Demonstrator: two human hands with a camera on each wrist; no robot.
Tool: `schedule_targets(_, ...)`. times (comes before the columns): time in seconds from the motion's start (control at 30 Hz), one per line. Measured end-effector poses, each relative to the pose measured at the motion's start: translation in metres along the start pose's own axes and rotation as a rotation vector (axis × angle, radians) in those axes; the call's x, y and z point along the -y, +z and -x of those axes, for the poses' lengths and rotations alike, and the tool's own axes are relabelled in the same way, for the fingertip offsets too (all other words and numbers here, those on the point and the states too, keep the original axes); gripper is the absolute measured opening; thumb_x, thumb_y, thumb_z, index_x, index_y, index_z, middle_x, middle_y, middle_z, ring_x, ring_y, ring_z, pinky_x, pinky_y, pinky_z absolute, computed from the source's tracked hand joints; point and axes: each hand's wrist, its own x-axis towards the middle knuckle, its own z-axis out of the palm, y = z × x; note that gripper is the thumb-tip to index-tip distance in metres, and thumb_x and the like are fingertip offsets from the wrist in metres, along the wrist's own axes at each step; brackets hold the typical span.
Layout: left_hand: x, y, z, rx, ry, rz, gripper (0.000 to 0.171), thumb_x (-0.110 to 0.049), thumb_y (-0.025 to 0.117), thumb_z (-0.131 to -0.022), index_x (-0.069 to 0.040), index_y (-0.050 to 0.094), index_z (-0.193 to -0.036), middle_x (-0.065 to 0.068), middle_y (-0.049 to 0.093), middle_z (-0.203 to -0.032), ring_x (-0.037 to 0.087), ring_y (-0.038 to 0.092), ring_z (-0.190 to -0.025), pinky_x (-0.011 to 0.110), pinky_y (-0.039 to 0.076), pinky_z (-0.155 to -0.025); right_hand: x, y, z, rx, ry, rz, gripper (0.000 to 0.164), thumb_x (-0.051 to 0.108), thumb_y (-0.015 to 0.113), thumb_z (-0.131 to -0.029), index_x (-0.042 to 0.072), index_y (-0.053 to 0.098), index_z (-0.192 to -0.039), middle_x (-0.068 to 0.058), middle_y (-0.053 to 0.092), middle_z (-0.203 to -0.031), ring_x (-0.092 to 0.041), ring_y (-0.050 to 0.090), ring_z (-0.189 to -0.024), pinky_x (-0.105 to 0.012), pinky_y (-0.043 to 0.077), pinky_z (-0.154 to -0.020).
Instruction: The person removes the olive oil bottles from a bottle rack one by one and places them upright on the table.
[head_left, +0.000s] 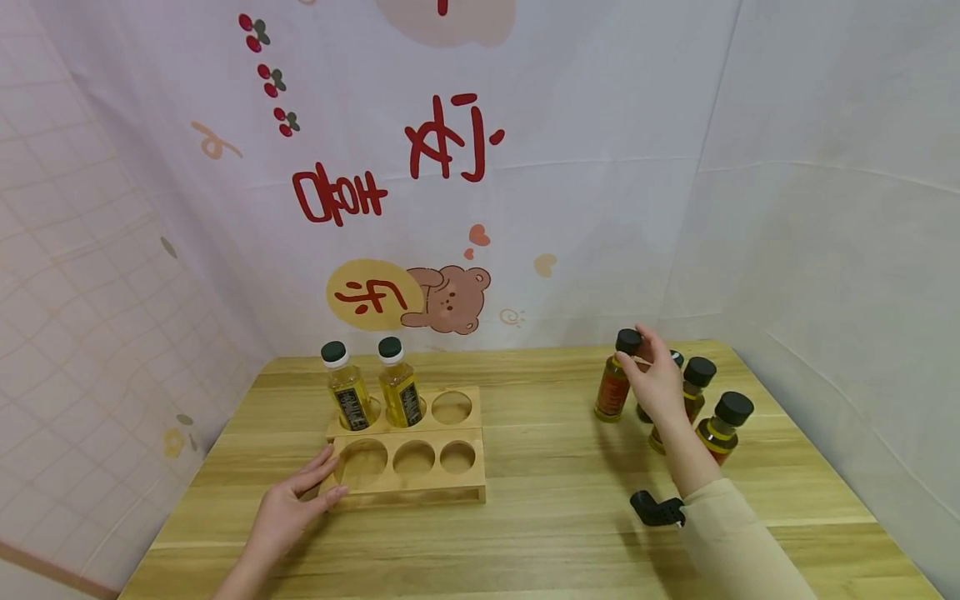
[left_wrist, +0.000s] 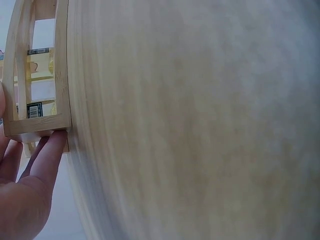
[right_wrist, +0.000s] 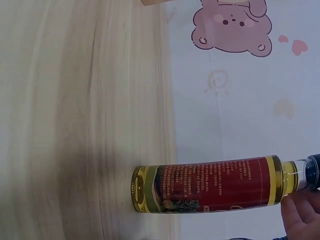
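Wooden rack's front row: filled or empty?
Empty: the wooden rack shows only wood through its three front holes; the two green-capped oil bottles stand in the back row.

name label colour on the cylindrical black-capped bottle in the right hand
Mainly dark red label, best in right wrist view.

Head view: bright, diffuse light; soft shadows on the bench (head_left: 547,475) below the right hand (head_left: 654,379). Left-wrist view: bench grain beside the left hand (left_wrist: 27,197) blurred; edges of the rack (left_wrist: 61,75) above it appear bowed. Right-wrist view: dimmer; label of the bottle (right_wrist: 220,185) beside the hand sharper.
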Motion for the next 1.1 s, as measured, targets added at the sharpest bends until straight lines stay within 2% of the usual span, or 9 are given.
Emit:
schedule_targets(0.1, -0.001, 0.0, 0.0, 0.001, 0.002, 0.007, 0.06, -0.036, 0.077, -0.087, -0.009, 0.059, -0.138, 0.003, 0.044, -0.151, 0.031, 0.04, -0.137, 0.045, 0.047, -0.098, 0.002, -0.001, 0.004, 0.014, -0.016, 0.011, 0.065, 0.014, 0.061, -0.1, 0.001, 0.028, -0.155, -0.028, 0.045, -0.143, -0.042, 0.047, -0.129, -0.052, 0.044, -0.102)
schedule_targets(0.23, 0.0, 0.001, 0.0, 0.005, -0.012, -0.007, 0.06, -0.036, 0.077, -0.087, -0.01, 0.059, -0.138, 0.003, 0.043, -0.151, 0.032, 0.04, -0.138, 0.043, 0.048, -0.098, 0.002, -0.001, 0.012, -0.007, -0.056, 0.05, 0.066, 0.013, 0.062, -0.099, -0.003, 0.028, -0.153, -0.03, 0.043, -0.144, -0.044, 0.046, -0.128, -0.056, 0.044, -0.1)
schedule_targets(0.4, 0.0, 0.001, 0.0, 0.007, -0.031, -0.012, 0.061, -0.036, 0.077, -0.087, -0.01, 0.059, -0.139, 0.001, 0.043, -0.151, 0.031, 0.039, -0.138, 0.046, 0.046, -0.1, -0.001, 0.001, 0.026, -0.029, -0.101, 0.137, 0.064, 0.015, 0.063, -0.098, -0.005, 0.032, -0.151, -0.031, 0.048, -0.136, -0.046, 0.051, -0.12, -0.058, 0.046, -0.094)
schedule_targets(0.57, -0.002, 0.0, 0.0, 0.012, -0.03, -0.001, 0.061, -0.036, 0.077, -0.087, -0.01, 0.059, -0.139, 0.001, 0.042, -0.152, 0.033, 0.038, -0.139, 0.049, 0.044, -0.101, -0.005, 0.003, 0.039, -0.007, -0.126, 0.224, 0.059, 0.017, 0.064, -0.098, -0.005, 0.04, -0.146, -0.028, 0.056, -0.127, -0.044, 0.056, -0.115, -0.055, 0.05, -0.088)
schedule_targets(0.7, -0.003, -0.001, 0.001, 0.015, -0.033, 0.001, 0.061, -0.037, 0.077, -0.087, -0.01, 0.058, -0.139, 0.002, 0.042, -0.152, 0.034, 0.037, -0.139, 0.049, 0.043, -0.102, -0.007, 0.009, 0.047, 0.051, -0.129, 0.254, 0.053, 0.015, 0.066, -0.097, -0.006, 0.046, -0.141, -0.026, 0.061, -0.122, -0.042, 0.058, -0.113, -0.054, 0.05, -0.089)
schedule_targets(0.9, -0.001, 0.0, 0.0, 0.012, -0.041, -0.01, 0.061, -0.037, 0.077, -0.087, -0.012, 0.059, -0.139, 0.0, 0.043, -0.152, 0.03, 0.038, -0.139, 0.038, 0.047, -0.099, -0.007, 0.021, 0.054, 0.191, -0.114, 0.264, 0.052, 0.018, 0.066, -0.097, -0.005, 0.048, -0.14, -0.025, 0.063, -0.121, -0.041, 0.06, -0.11, -0.055, 0.049, -0.091)
schedule_targets(1.1, 0.001, 0.001, 0.0, -0.001, -0.023, -0.014, 0.06, -0.035, 0.078, -0.087, -0.011, 0.06, -0.138, 0.0, 0.044, -0.151, 0.031, 0.04, -0.138, 0.042, 0.047, -0.099, 0.0, 0.041, 0.053, 0.309, -0.108, 0.22, 0.052, 0.021, 0.066, -0.097, -0.005, 0.049, -0.139, -0.025, 0.063, -0.123, -0.043, 0.06, -0.113, -0.056, 0.048, -0.093)
